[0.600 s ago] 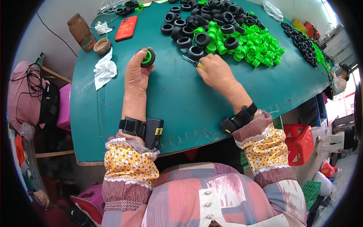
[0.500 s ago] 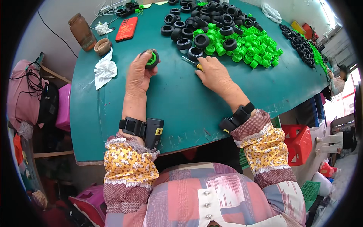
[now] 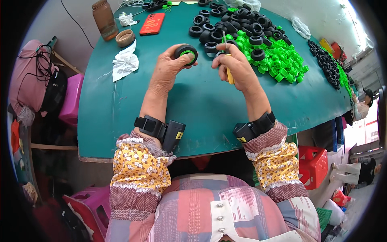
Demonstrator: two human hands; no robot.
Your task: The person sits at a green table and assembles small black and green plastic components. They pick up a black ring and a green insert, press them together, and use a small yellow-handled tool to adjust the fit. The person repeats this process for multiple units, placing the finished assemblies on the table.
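Note:
My left hand point(image 3: 167, 66) is closed around a toy wheel point(image 3: 189, 48), a black tire with a green rim inside it, the thumb pressed on its face. To its right my right hand point(image 3: 240, 68) grips a screwdriver point(image 3: 230, 74) with a yellow handle. Its thin metal shaft points up and away from me, apart from the wheel. Beyond my right hand lie a heap of loose black tires point(image 3: 242, 20) and a heap of green rims point(image 3: 284, 60), partly mixed together.
On the green table point(image 3: 193, 117), at the far left, are a brown jar point(image 3: 105, 20), its lid point(image 3: 125, 38), a crumpled tissue point(image 3: 125, 62) and a red phone point(image 3: 152, 23). More tires point(image 3: 324, 60) lie at the far right. A red stool point(image 3: 313, 167) stands beside the table.
The screwdriver has turned in my right hand, its shaft now pointing away instead of to the left. My left hand still holds the wheel, now turned differently. The view has shifted slightly.

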